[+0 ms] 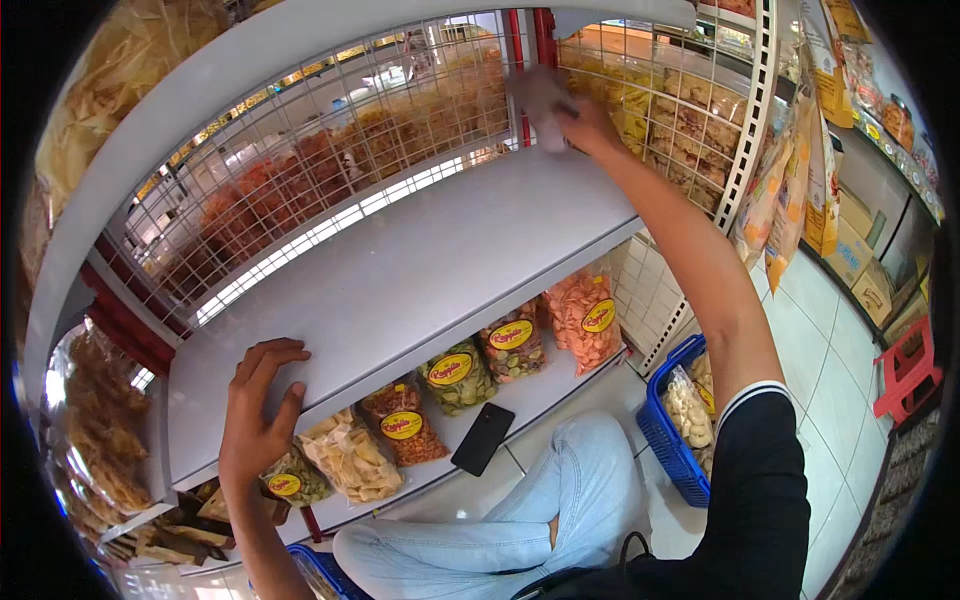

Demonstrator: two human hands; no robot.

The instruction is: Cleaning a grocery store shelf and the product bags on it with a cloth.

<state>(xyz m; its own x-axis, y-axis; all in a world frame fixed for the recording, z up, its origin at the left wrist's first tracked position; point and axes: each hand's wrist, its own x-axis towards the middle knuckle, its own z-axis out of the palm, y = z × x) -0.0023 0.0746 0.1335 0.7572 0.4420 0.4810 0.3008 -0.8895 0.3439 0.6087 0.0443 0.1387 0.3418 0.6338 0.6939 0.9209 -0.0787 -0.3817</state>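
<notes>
My right hand (589,129) is shut on a greyish cloth (541,101), blurred, at the red upright (523,75) by the back right corner of a grey metal shelf (420,255). At the front left edge of that shelf, my left hand (264,401) rests with fingers apart and holds nothing. Below stand bags of snacks on a lower shelf: orange chips (581,322), mixed chips (514,341), green chips (456,379), brown pieces (405,426) and pale crackers (352,457). A black phone (483,439) lies at the lower shelf's front edge.
White wire mesh (315,150) backs the shelf, with bagged snacks behind it. A blue basket (679,420) with bags stands on the tiled floor at right; another blue basket (319,562) is at lower left. A red plastic stool (909,371) stands far right. Snack packets (780,187) hang nearby.
</notes>
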